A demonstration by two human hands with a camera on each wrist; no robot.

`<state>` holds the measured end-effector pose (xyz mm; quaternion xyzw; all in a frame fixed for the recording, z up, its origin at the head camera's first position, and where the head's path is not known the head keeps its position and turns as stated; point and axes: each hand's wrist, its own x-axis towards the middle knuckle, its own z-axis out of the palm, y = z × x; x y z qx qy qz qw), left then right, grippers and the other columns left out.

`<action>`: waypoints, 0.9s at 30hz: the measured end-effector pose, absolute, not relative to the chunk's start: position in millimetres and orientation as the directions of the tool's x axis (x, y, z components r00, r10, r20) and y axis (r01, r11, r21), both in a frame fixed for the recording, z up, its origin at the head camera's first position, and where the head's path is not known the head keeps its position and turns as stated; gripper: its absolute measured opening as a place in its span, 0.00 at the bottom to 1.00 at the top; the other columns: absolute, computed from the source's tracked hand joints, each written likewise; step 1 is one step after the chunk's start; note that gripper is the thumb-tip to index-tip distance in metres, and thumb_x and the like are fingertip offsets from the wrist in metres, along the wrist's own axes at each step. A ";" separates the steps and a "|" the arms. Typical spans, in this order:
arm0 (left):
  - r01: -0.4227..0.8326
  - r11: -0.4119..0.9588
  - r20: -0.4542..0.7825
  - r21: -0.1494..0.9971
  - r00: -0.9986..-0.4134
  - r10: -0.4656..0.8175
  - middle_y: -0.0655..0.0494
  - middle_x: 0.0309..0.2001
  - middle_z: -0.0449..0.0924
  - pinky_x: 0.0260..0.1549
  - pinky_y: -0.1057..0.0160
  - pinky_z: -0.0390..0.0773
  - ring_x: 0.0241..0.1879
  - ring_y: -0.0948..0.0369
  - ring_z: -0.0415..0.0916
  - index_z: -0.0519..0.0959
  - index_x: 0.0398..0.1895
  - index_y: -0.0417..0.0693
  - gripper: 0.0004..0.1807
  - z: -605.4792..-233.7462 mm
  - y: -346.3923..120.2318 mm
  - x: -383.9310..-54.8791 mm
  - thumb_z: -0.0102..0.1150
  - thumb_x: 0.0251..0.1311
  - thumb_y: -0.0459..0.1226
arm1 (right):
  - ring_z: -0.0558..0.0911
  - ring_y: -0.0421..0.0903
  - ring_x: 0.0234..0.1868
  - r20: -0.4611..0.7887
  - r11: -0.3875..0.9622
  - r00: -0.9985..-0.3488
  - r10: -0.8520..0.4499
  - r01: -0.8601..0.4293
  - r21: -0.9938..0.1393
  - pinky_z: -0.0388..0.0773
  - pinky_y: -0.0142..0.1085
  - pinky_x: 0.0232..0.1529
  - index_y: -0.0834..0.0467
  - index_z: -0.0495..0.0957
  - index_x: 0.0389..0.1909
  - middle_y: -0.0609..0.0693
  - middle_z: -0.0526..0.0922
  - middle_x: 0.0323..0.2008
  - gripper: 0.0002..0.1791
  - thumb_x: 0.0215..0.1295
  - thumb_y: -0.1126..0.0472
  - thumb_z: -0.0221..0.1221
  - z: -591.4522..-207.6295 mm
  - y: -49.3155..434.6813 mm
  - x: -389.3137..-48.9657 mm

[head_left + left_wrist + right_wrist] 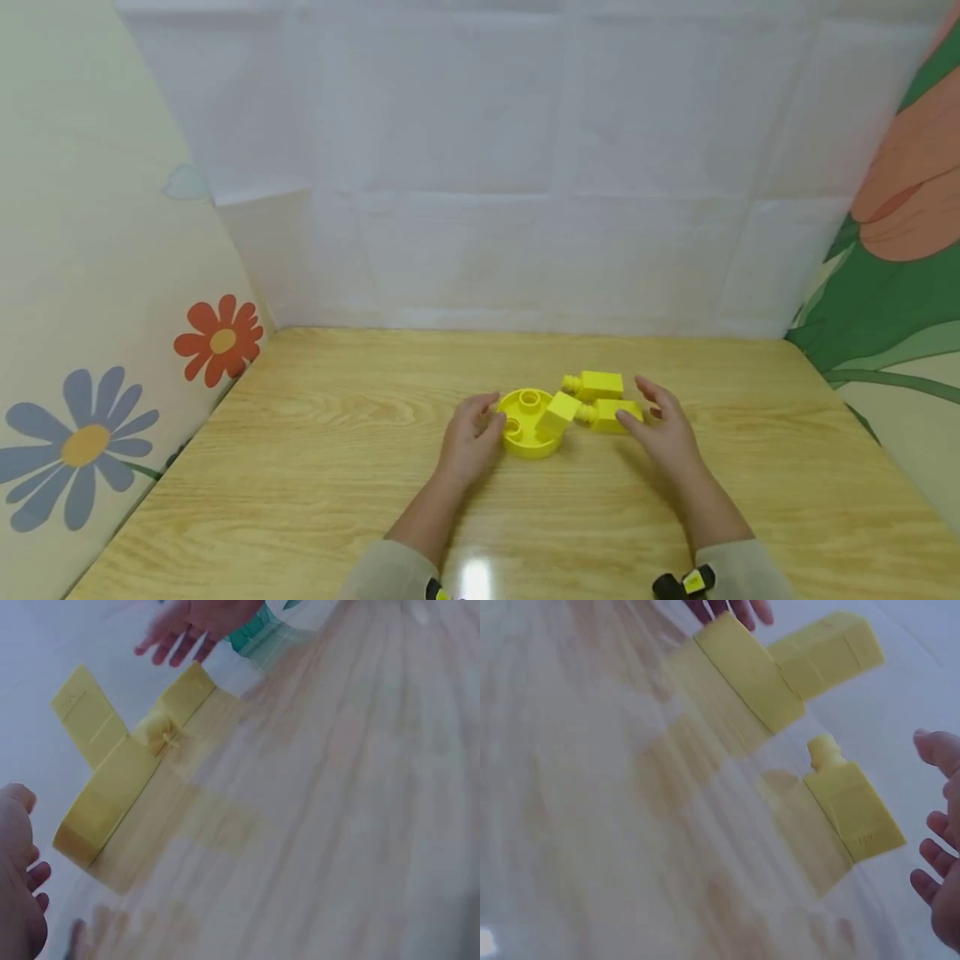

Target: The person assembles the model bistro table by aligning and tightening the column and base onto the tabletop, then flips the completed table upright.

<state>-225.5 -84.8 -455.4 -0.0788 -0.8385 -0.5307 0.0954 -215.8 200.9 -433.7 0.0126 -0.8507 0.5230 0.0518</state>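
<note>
- Base (pixel 531 451), round and yellow: lies just right of centre in the lower half of the head view, with two hollow sockets visible in its floor.
- Standing block (pixel 561 412): rises from the right part of the base, its foot hidden from the head camera.
- Farther block (pixel 602 384) and nearer block (pixel 609 414): both yellow, lying right of the base, knobbed ends toward frame left.
- Left hand (pixel 471 442): beside the base's left rim, thumb and fingers parted and gently bent; contact with the rim cannot be told.
- Right hand (pixel 666 437): fingers spread, pinching nothing; the thumb overlaps the nearer block in the head view, but the right wrist view shows the hand apart from the block there.
- Step in hand, as judged: handling of the blocks about their base; whether they are being fitted or removed is unclear.
- Next move, as judged: taking the nearer block would call for closing thumb and fingers across its sides, the left hand steadying the base.
- Counter (pixel 322 467): pale wood grain across the lower frame, with a bright reflection (pixel 476 577) at bottom centre.
- Room: creased white sheet (pixel 450 150) behind; red flower (pixel 222 340) and blue flower (pixel 85 446) on the left wall; green leaves (pixel 911 296) at right.
</note>
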 end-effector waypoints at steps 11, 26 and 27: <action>0.440 0.319 0.429 0.839 -0.897 0.110 0.44 0.55 0.76 0.54 0.47 0.75 0.54 0.48 0.74 0.77 0.57 0.38 0.20 -442.9 -43.8 -213.4 0.58 0.65 0.39 | 0.54 0.63 0.75 -0.002 0.542 -0.999 -0.037 -0.018 -0.840 0.49 0.60 0.74 0.60 0.55 0.74 0.62 0.58 0.74 0.44 0.64 0.47 0.63 -450.0 215.5 -226.9; 0.307 0.388 0.301 0.869 -0.950 0.078 0.51 0.50 0.79 0.54 0.54 0.75 0.51 0.55 0.74 0.77 0.53 0.44 0.25 -437.3 -16.2 -214.3 0.72 0.53 0.44 | 0.59 0.63 0.73 -0.008 0.579 -0.999 -0.037 -0.015 -0.815 0.56 0.55 0.73 0.62 0.58 0.73 0.65 0.60 0.72 0.41 0.63 0.53 0.65 -456.6 216.1 -228.8; 0.308 0.374 0.295 0.875 -0.951 0.092 0.50 0.51 0.79 0.54 0.54 0.74 0.52 0.55 0.74 0.77 0.53 0.44 0.25 -438.4 -18.4 -214.9 0.71 0.54 0.44 | 0.59 0.63 0.73 -0.010 0.577 -0.999 -0.034 -0.012 -0.816 0.57 0.54 0.73 0.62 0.58 0.73 0.65 0.60 0.72 0.41 0.63 0.53 0.65 -456.8 216.5 -229.0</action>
